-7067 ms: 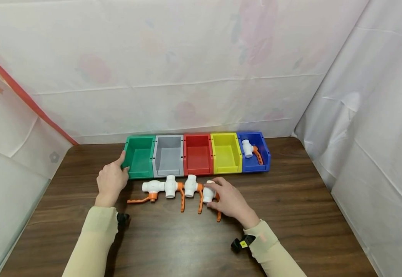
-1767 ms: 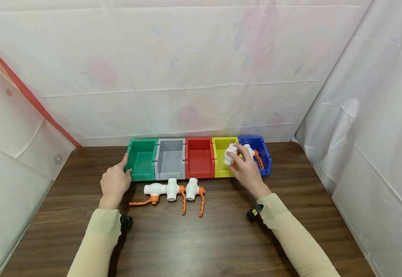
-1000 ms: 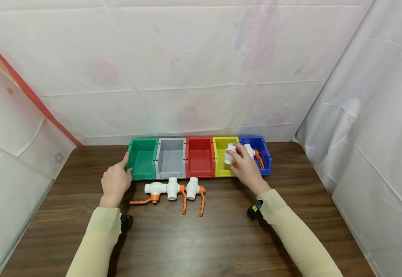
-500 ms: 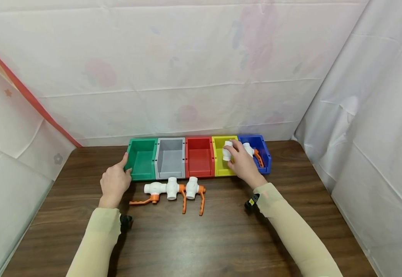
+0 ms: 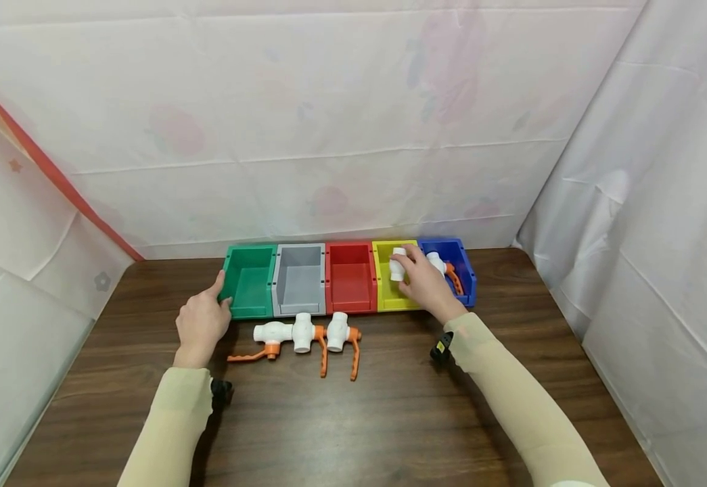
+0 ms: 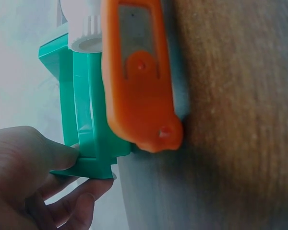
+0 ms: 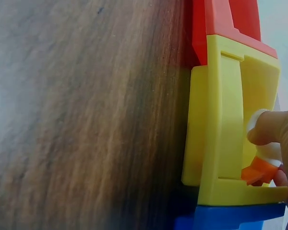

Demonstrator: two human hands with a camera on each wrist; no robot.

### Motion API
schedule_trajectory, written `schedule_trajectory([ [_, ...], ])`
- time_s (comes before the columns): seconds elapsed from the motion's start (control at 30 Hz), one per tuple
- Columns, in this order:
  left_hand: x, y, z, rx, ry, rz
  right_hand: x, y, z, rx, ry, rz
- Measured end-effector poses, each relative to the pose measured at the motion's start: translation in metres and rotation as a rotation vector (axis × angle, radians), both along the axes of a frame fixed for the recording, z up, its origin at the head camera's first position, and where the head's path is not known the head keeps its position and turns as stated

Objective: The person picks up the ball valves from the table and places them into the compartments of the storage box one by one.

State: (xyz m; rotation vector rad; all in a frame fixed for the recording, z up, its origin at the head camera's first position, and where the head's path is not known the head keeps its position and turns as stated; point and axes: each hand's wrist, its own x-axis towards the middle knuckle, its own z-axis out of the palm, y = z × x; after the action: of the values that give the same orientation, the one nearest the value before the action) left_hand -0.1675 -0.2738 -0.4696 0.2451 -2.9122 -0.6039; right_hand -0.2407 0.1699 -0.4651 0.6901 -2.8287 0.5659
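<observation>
My right hand (image 5: 432,284) holds a white ball valve (image 5: 397,265) between thumb and fingers, within the yellow bin (image 7: 230,115). Its orange handle (image 7: 259,171) shows low inside that bin in the right wrist view; the palm hides part of it. My left hand (image 5: 202,321) grips the side wall of the green bin (image 6: 86,110), thumb on the inner side and fingers outside. Another white valve (image 5: 435,261) with an orange lever lies in the blue bin (image 5: 471,291). In front of the bins, three such valves lie in a row: left (image 5: 272,331), middle (image 5: 302,333) and right (image 5: 337,332).
A grey bin (image 5: 300,279) and a red bin (image 5: 351,277) stand between the green and yellow ones, all joined in one row. The brown wooden table (image 5: 341,433) stretches in front. White cloth (image 5: 292,135) hangs behind and at both sides.
Several seconds ago my right hand was at a fourth valve in the table row; that valve is now in the yellow bin, moved slightly left over the last second. My left hand stays put.
</observation>
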Motion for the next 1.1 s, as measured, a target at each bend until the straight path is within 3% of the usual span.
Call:
schedule_trajectory([
  [0.73, -0.004, 0.000, -0.003, -0.012, -0.002, -0.002, -0.028, -0.019, 0.002, 0.226, -0.102, -0.049],
  [1.1, -0.005, -0.001, -0.004, -0.017, -0.002, -0.007, -0.032, -0.024, -0.002, 0.293, -0.119, -0.047],
])
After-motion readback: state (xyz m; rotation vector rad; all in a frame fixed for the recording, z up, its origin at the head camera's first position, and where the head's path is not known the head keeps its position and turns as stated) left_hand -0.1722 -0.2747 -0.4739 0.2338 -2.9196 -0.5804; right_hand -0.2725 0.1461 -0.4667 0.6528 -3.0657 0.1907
